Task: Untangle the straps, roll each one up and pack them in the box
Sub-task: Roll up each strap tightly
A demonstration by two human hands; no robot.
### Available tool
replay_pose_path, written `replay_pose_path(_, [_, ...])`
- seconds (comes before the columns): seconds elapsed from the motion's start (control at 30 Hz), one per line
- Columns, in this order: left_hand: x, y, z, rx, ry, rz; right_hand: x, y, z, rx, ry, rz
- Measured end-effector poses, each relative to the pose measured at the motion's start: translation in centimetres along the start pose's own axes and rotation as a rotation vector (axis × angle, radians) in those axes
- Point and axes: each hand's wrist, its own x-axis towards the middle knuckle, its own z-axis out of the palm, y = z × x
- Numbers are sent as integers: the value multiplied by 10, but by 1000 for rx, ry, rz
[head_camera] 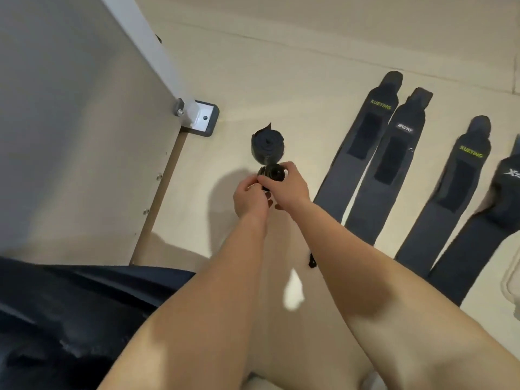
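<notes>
Rolling has started, but most of the job is left to do. One finished roll (267,144) sits on the floor (281,66), just past the hands. A second small roll (272,175) is held up between both hands. The left hand (250,199) pinches it from the near side with bent fingers. The right hand (289,183) curls over it from the other side. This roll looks nearly wound up, so I think it will soon be done. To the right, four flat straps (361,147) lie side by side on the floor, long and straight. They are not tangled, so the untangling looks finished. None of the four is rolled yet, though the one farthest right is bumpy near its top. A dark bit at the very right edge might be a fifth strap, but I cannot tell. So the count is one done roll, one roll in the hands and four flat straps waiting. Nothing is packed, as far as can be seen. A pale see-through shape (510,285) at the right edge may be the box, but too little of it shows.
</notes>
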Motion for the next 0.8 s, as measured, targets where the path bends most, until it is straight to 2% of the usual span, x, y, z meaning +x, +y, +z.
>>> replay_pose_path(0.17, [34,5,-6,-26,46,-44,26,7,22,86,-128,29])
replay_pose_path(0.47, [26,8,-8,31,78,-66,9,19,4,91,-132,40])
replay_pose_path(0.63, [-2,-7,-7,229,52,-111,-14,36,-38,87,-51,86])
replay_pose_path(0.8, [-26,-31,16,566,-164,-16,-31,68,-93,15,96,127])
